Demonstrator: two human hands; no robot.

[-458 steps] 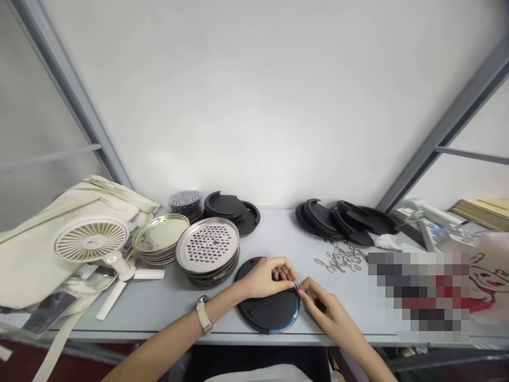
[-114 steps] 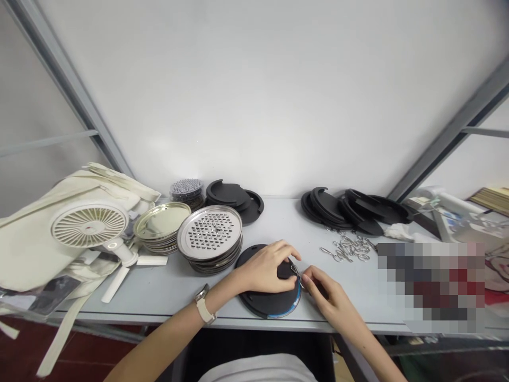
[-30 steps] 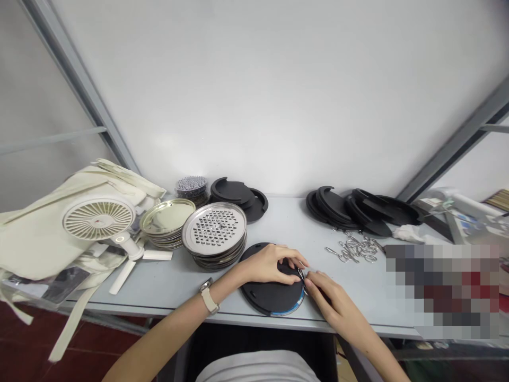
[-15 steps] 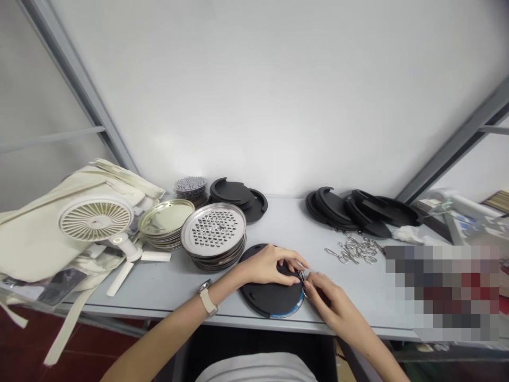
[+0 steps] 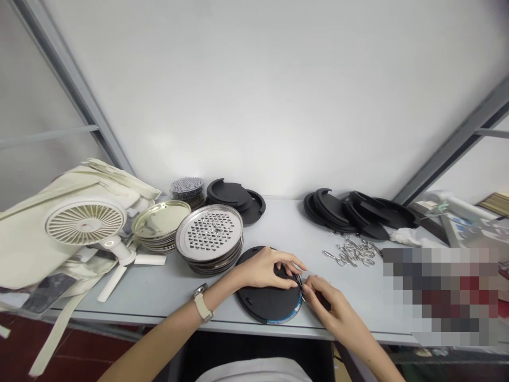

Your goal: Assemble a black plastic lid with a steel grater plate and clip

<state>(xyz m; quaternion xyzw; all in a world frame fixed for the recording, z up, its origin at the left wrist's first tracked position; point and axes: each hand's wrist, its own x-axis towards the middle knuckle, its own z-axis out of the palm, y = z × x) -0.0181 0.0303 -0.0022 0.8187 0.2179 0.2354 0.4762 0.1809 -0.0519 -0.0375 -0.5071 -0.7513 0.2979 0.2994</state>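
A round black disc point(image 5: 266, 300) with a blue strip along its right rim lies flat near the table's front edge. Across its top rests my left hand point(image 5: 272, 268), its thumb and fingers closed on the disc's right edge. Just right of the disc, my right hand point(image 5: 324, 300) pinches a small shiny metal clasp point(image 5: 301, 284) against that edge. Fingertips hide much of the clasp, so how it sits on the rim cannot be made out. Behind my right hand lies a loose heap of similar metal clasps point(image 5: 356, 251).
Left of the disc stand a stack of perforated metal discs point(image 5: 210, 233) and a stack of gold-coloured lids point(image 5: 161, 220). A white fan point(image 5: 85, 223) lies on a cream bag point(image 5: 24, 233). Black round trays lie at the back left point(image 5: 228, 193) and back right point(image 5: 334, 207).
The view has shifted slightly. Both hands stay at the disc's right edge, with only small finger movements around the metal clasp.
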